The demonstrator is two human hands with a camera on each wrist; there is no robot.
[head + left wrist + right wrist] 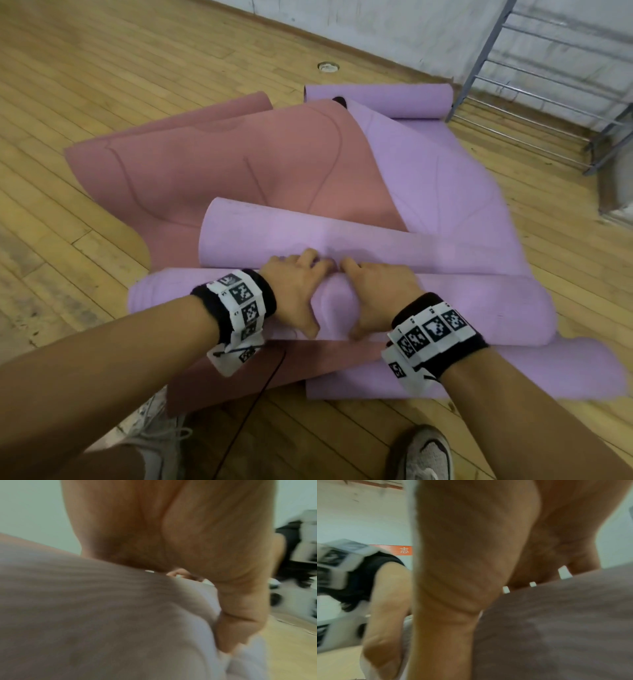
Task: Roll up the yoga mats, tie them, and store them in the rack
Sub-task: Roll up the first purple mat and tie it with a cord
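Both hands [337,294] on purple mat roll [479,305]

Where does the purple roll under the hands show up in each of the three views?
Head: purple roll lies across lower centre, under both hands.
Left wrist: it fills the lower left, under the left hand.
Right wrist: it fills the lower right, under the right hand.
Shared landmark: the marker wristbands.

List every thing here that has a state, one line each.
Near purple mat: partly rolled, both hands on the roll.
Pink mat: unrolled, rumpled, under the purple one.
Far purple roll: rolled, on the floor beside the rack.
Rack: no mat visible in it.
Left hand: fingers curled over the roll.
Right hand: likewise.
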